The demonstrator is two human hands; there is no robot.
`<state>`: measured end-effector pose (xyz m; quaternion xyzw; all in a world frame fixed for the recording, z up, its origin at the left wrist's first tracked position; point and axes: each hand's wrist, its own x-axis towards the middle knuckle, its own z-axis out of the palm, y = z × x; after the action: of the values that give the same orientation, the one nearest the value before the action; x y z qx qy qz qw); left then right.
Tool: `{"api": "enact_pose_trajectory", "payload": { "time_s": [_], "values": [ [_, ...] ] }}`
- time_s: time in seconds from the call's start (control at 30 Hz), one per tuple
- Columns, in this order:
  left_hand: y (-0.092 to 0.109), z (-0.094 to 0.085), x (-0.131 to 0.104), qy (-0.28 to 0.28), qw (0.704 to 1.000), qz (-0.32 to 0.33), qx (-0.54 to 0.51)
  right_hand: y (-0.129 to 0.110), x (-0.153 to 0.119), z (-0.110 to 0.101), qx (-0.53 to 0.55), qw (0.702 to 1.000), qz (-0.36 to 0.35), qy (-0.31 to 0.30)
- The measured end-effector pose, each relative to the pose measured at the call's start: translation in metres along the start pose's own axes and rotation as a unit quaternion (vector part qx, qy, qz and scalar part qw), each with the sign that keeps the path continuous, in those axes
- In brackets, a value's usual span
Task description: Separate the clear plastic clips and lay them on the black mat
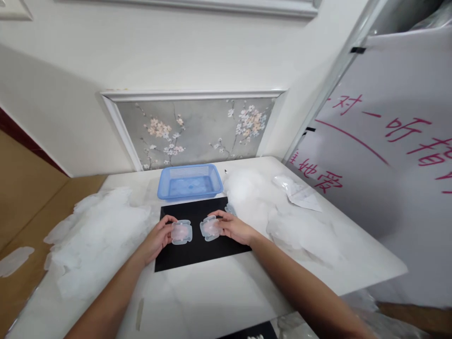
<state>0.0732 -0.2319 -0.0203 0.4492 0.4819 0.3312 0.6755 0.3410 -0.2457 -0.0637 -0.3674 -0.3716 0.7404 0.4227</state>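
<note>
blue basket [189, 186] beyond the hands [159, 238]

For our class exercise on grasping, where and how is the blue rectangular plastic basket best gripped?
The basket is upright and open-topped, so probably pinch its left rim from the left; a white translucent heap crowds the right end.

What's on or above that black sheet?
Over the black sheet, the left hand and right hand each hold a translucent piece. A see-through item shows at the sheet's far right corner, its lower part apparently covered by the right hand.
</note>
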Motion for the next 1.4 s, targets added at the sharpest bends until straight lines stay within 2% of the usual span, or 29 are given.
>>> {"api": "enact_pose_trajectory", "payload": {
  "time_s": [0.43,0.53,0.6,0.7,0.87,0.93,0.97,1.03,1.13,1.3,1.4],
  "values": [
    [0.0,-0.004,0.001,-0.022,1.0,-0.001,0.002,0.0,0.0,0.001,0.016,1.0,0.009,0.0],
    [0.001,-0.005,-0.002,-0.056,0.998,0.003,0.018,0.002,-0.002,0.0,0.001,1.0,0.0,0.004],
    [0.001,-0.005,-0.003,-0.099,0.994,0.012,0.032,0.003,-0.005,-0.001,-0.014,1.0,-0.009,0.009],
    [-0.001,-0.002,-0.004,-0.142,0.986,0.036,0.085,0.002,-0.011,-0.002,-0.035,0.999,-0.016,0.003],
    [-0.01,0.009,-0.005,-0.041,0.955,0.159,0.248,0.003,-0.02,-0.002,-0.114,0.991,-0.037,-0.065],
    [-0.013,0.012,-0.005,-0.006,0.954,0.18,0.241,0.004,-0.022,-0.002,-0.166,0.981,-0.059,-0.085],
    [-0.014,0.013,-0.005,0.01,0.965,0.164,0.207,0.004,-0.023,-0.001,-0.186,0.976,-0.07,-0.087],
    [-0.015,0.014,-0.006,0.02,0.991,0.085,0.099,0.002,-0.024,0.002,-0.206,0.971,-0.08,-0.09],
    [-0.013,0.014,-0.007,-0.014,0.999,-0.024,-0.025,0.0,-0.023,0.006,-0.213,0.969,-0.082,-0.092],
    [-0.01,0.009,-0.003,-0.036,0.998,-0.041,-0.034,0.002,-0.014,0.004,-0.231,0.965,-0.119,-0.03],
    [-0.011,0.009,-0.002,-0.061,0.996,-0.046,-0.053,0.006,-0.013,0.003,-0.275,0.949,-0.154,0.019]
  ]
}}
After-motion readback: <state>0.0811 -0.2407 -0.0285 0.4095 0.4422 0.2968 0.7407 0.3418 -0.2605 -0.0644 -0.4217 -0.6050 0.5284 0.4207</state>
